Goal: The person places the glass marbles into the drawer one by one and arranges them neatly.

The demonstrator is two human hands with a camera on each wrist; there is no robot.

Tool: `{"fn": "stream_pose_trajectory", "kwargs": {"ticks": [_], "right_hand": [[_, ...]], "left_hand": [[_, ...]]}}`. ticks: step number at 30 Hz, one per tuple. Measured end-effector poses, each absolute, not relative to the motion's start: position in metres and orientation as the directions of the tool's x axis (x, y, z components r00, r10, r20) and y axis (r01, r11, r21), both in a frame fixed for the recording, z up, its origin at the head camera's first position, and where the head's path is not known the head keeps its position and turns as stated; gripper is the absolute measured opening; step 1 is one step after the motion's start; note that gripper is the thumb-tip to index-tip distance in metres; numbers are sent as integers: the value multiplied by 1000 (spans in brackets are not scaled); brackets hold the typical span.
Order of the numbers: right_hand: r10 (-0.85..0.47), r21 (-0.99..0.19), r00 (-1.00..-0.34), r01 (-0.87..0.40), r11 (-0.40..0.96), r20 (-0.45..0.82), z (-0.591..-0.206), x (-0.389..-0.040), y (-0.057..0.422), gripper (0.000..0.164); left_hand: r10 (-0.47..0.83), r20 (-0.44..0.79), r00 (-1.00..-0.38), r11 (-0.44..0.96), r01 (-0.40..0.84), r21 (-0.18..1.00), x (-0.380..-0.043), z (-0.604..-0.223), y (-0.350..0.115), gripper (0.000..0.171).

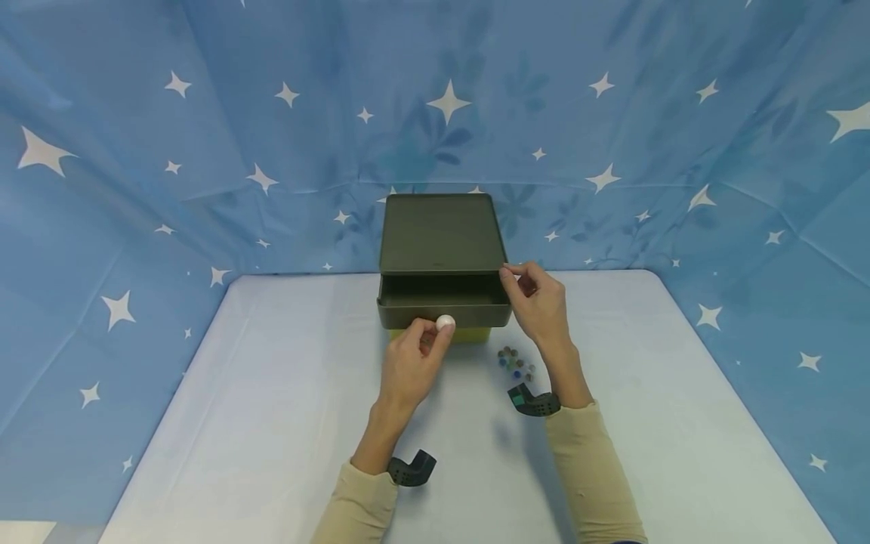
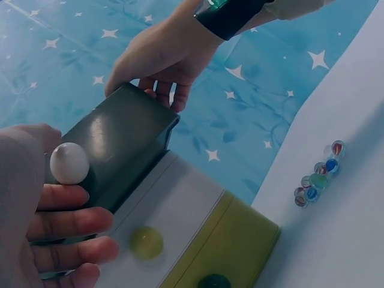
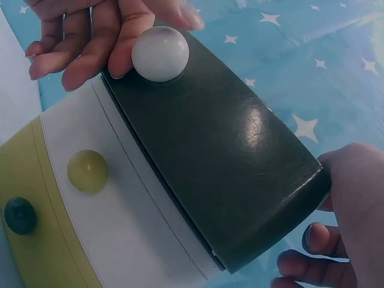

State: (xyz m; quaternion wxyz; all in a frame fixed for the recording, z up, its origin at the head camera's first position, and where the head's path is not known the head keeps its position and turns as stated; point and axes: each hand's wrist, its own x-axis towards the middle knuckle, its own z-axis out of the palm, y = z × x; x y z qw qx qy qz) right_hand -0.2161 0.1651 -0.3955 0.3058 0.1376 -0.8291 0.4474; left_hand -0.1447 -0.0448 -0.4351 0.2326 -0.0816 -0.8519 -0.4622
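Two hands on the dark green top drawer (image 1: 401, 314) of a three-tier unit (image 1: 442, 234); I see it standing out, inside visible. Left hand (image 1: 410, 366): thumb and index pinch the round white knob (image 1: 445, 323) on the drawer front, other fingers extended and slightly apart in the left wrist view. Right hand (image 1: 540, 306): at the drawer's right front corner, thumb touching it, other fingers bent beside it; I can't tell whether they pinch the rim. Lower down I've got a white tier (image 3: 138, 192) with a yellow-green knob (image 3: 88, 171), then a yellow-green tier (image 2: 246, 234) with a dark green knob (image 3: 20, 216). Marbles (image 1: 516, 364) clustered on the white table (image 1: 285, 393), front right of the unit, near the right wrist. Blue star-print cloth (image 1: 408, 151) behind.
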Motion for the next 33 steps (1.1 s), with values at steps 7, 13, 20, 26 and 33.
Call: {"fn": "stream_pose_trajectory", "kwargs": {"ticks": [7,13,20,26,33], "right_hand": [[56,-680,-796,-476,558,603,-398,-214,167,18],[50,-697,-811,-468,544,583,-400,-212,169,21],[15,-695,-820,-476,539,572,-404,-208,172,26],[3,-654,-780,-523,546,626,-410,-206,173,29],[61,-651,-751,-526,548,658,-416,-203,177,31]], "left_hand": [[-114,547,-829,580,391,714,-144,-434,-58,28],[-181,636,-750,599,429,676,-148,-434,-74,23],[-292,699,-653,586,455,670,-152,-439,-85,28],[-377,710,-595,538,484,691,-152,-438,-86,16],[-418,721,-553,514,510,690,-157,-433,-86,22]]}}
